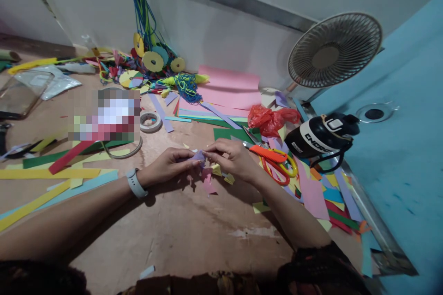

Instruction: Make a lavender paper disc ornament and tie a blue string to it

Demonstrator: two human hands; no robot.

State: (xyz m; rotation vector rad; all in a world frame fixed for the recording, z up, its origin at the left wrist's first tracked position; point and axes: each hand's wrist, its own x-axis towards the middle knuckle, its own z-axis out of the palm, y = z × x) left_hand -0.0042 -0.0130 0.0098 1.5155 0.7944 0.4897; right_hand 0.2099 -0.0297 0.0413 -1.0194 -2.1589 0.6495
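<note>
Between my hands is a small piece of purple paper (200, 156), pinched from both sides over the table. My left hand (169, 164), with a pale watch band at the wrist, holds its left side with thumb and fingers. On its right side the fingertips of my right hand (232, 159) are closed on the same piece. Its exact folded shape is partly hidden by the fingers. Just below lie a pink paper scrap (208, 182) and small yellow folded pieces (228, 178). Orange-handled scissors (277, 173) and an orange cutter (268, 153) rest beside my right hand.
A tape roll (151, 121) and paper strips (44, 174) lie to the left. Pink sheets (228, 87), corded paper ornaments (152, 61) and a red plastic bag (272, 120) sit toward the back. A black bottle (320, 136) and a fan (334, 50) stand right.
</note>
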